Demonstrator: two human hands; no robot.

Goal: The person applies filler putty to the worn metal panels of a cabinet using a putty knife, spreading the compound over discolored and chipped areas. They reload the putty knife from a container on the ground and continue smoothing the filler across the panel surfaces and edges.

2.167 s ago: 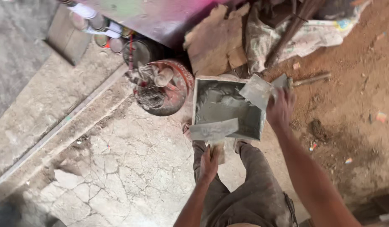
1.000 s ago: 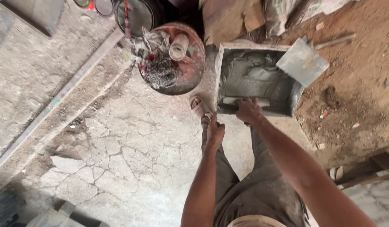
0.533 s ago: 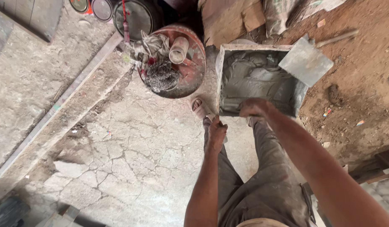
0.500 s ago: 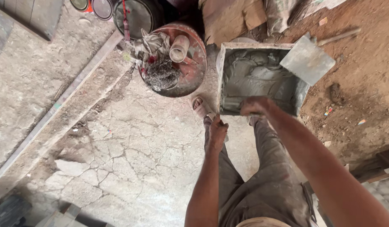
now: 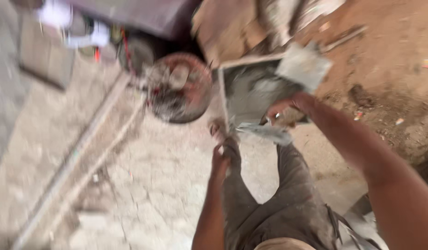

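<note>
Now the right hand grips a mortar-laden trowel at the near edge of the grey mortar tray, just above the knees. Left hand rests on the left leg; grip unclear in the blur. Beside the tray sits a red basin, a grey slab on its far corner.

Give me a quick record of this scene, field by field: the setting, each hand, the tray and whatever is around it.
Setting: cracked concrete floor beside reddish earth; picture blurred by motion
Right hand: at the near edge of the tray, holding a flat grey tool smeared with wet grey mix
Left hand: resting on the person's own left leg, near the knee
Tray: square, holds wet grey mix
On the tray's far corner: flat grey slab
Left of the tray: round reddish bucket with odd items inside
</note>
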